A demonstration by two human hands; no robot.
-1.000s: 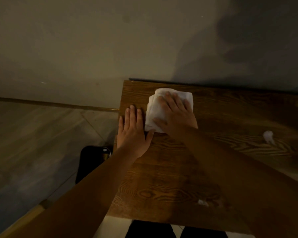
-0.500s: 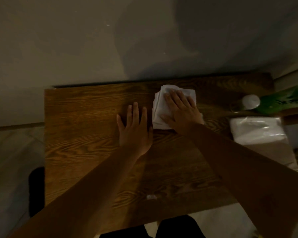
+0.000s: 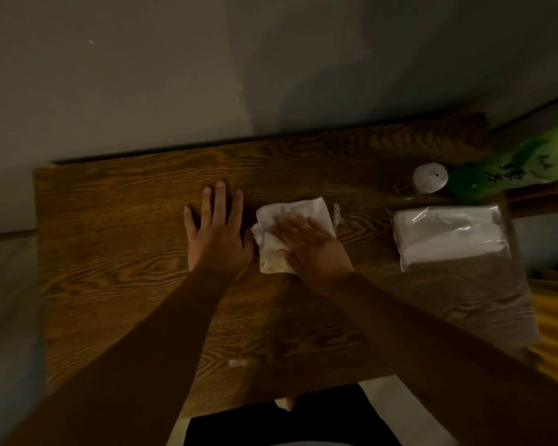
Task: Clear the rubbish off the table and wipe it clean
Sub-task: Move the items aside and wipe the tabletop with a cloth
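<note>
A dark wooden table [image 3: 116, 259] stands against a grey wall. My right hand [image 3: 313, 246] presses flat on a folded white cloth [image 3: 293, 210] near the table's middle; the cloth's near corner looks stained. My left hand [image 3: 218, 233] lies flat on the wood just left of the cloth, fingers spread, holding nothing. A small white scrap [image 3: 237, 362] lies near the front edge between my forearms. Another small speckled scrap [image 3: 336, 211] peeks out at the cloth's right side.
At the right end lie a clear-wrapped pack of white tissues [image 3: 448, 236], a small white round lid on a glass [image 3: 430, 178] and a green packet [image 3: 509, 175]. Something yellow [image 3: 554, 333] sits beyond the right edge. The floor lies to the left.
My view swung right, bringing the table's right end into sight. My right hand slid the cloth towards me and a little right; my left hand stays flat beside it.
</note>
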